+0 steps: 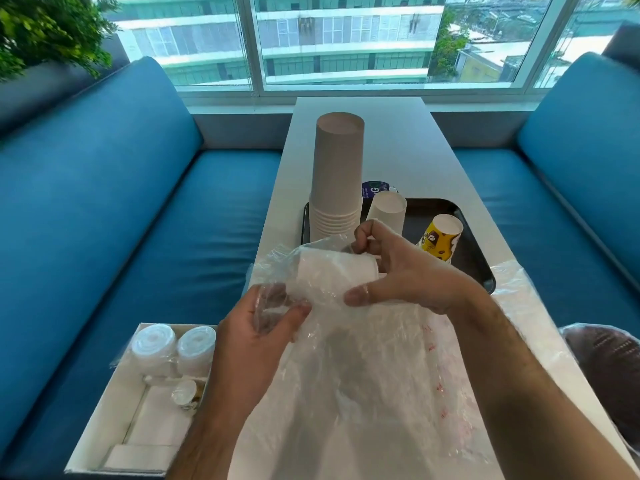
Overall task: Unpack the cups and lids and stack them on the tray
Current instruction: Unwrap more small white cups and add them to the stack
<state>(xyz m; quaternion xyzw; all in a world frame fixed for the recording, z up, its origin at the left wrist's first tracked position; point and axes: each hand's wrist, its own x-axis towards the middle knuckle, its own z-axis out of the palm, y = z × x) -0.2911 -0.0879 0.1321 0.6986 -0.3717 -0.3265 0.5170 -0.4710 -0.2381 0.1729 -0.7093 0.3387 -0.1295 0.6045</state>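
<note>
Clear plastic wrapping [363,358] spreads over the near end of the white worktop [398,150], and we hold its far end up with both hands. Our left hand [256,327] pinches the bunched film between thumb and curled fingers [298,311]. Our right hand [398,271] reaches over the top, its fingers curled down on the rim end of a white sleeve of cups [329,275] that lies on its side, partly inside the film; the thumb points left along the wrap. Just beyond our hands sits a dark tray [474,237]. On its left end stands a tall stack of plain paper cups [337,178], upside down. Beside it, near the middle of the tray, stands a single white cup [388,211], also inverted, and to the right a yellow patterned cup [440,240], inverted and tilted. A dark round label [375,190] shows behind the white cup. To our left, on the blue bench seat [138,237], an open white box [138,403] holds two wrapped stacks of white lids [173,344] and some smaller white packets.
</note>
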